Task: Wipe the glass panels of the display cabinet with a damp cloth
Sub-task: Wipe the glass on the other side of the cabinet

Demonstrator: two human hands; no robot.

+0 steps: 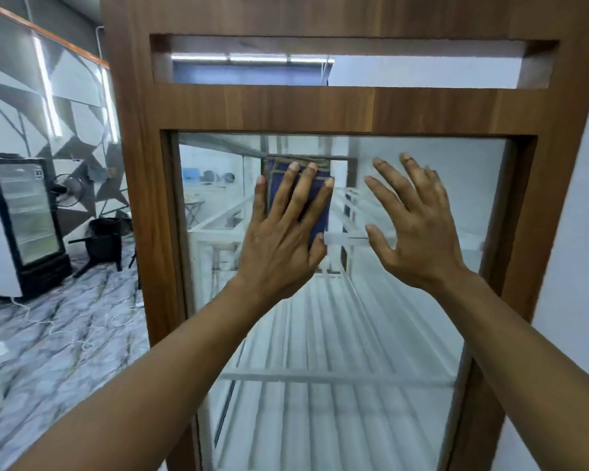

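Your left hand (283,232) lies flat, fingers straight and spread, pressing the blue cloth (273,194) against the upper part of the glass panel (320,334) of the wooden cabinet (143,198). Nothing curls round the cloth, so it could slip and drop if your pressure eases. Your right hand (419,232), wide open and holding nothing, sits at the bare glass beside it and may leave prints.

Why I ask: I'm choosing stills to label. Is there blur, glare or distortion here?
Head view: wide-angle distortion bows the wooden cabinet frame; the glass panel carries pale reflections, and shelves behind it look soft; right hand slightly blurred; left hand and blue cloth fairly sharp.
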